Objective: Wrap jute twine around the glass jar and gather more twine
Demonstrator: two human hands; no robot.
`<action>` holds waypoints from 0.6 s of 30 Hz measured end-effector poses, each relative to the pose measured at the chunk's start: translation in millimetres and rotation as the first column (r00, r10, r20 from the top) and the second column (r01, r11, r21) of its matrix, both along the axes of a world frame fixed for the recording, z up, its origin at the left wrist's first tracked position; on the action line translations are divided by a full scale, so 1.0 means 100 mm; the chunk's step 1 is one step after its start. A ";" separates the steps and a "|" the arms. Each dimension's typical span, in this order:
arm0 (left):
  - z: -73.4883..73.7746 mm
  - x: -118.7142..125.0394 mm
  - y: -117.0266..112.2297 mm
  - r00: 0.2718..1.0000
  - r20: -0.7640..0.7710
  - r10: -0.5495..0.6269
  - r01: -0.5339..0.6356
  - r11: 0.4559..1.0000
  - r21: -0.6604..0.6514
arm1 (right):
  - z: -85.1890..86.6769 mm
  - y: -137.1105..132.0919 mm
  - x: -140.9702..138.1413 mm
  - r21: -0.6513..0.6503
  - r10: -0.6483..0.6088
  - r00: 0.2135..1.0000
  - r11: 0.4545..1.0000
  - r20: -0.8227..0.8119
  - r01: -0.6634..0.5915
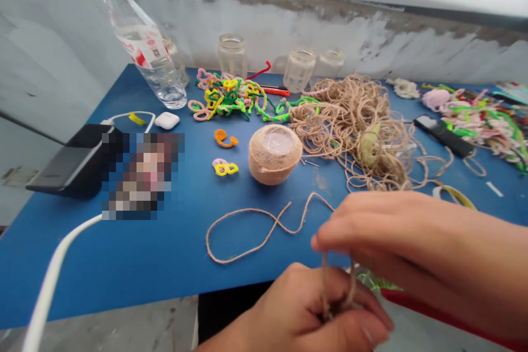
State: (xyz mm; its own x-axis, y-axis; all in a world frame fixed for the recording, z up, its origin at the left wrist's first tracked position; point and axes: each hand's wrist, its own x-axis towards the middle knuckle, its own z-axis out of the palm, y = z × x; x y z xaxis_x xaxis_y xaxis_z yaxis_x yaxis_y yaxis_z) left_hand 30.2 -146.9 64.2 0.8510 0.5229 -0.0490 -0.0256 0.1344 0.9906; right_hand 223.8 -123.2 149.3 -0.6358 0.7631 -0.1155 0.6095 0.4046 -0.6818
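Low in the view, my left hand [301, 308] is closed, its thumb and fingers pinching a strand of jute twine [353, 286]. Just above it my right hand [416, 231] comes in from the right with fingers bent down, and the twine runs taut between the two hands. The right fingertips are partly hidden, but the twine passes up into them. A loose tail of this twine [223, 262] lies looped on the blue table. Beyond the hands sits a twine-wrapped jar [270, 168], its pale flat end facing up.
A large tangle of jute twine [346, 115] lies behind the jar. Colourful pipe-cleaner shapes [231, 96], glass jars [232, 58] and a tilted water bottle [148, 55] stand along the back. At left are a dark stand [70, 165] and white cable [58, 269]. More coloured pieces [474, 121] lie right.
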 end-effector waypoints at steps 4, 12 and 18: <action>0.14 -0.11 0.03 0.996 0.033 -0.084 0.088 0.985 -0.148 | -0.05 -0.01 -0.01 -0.182 -0.083 0.995 0.979 0.057 0.092; 0.09 0.00 0.05 0.813 0.311 0.492 -0.506 0.862 -0.039 | -0.53 -0.33 -0.16 -0.763 -0.485 0.835 0.633 -0.259 0.131; 0.08 -0.14 0.18 0.866 0.108 0.488 -0.496 0.814 0.301 | -0.38 -0.69 -0.03 -0.524 -0.106 0.987 0.852 -0.123 0.026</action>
State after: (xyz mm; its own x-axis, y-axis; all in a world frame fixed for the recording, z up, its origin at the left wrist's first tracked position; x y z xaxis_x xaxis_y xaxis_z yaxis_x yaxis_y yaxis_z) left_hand 16.3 -129.3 72.2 0.4747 0.8564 0.2030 -0.0308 -0.2144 0.9763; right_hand 220.9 -191.7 110.8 -0.6258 0.6582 -0.4185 0.5025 -0.0702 -0.8617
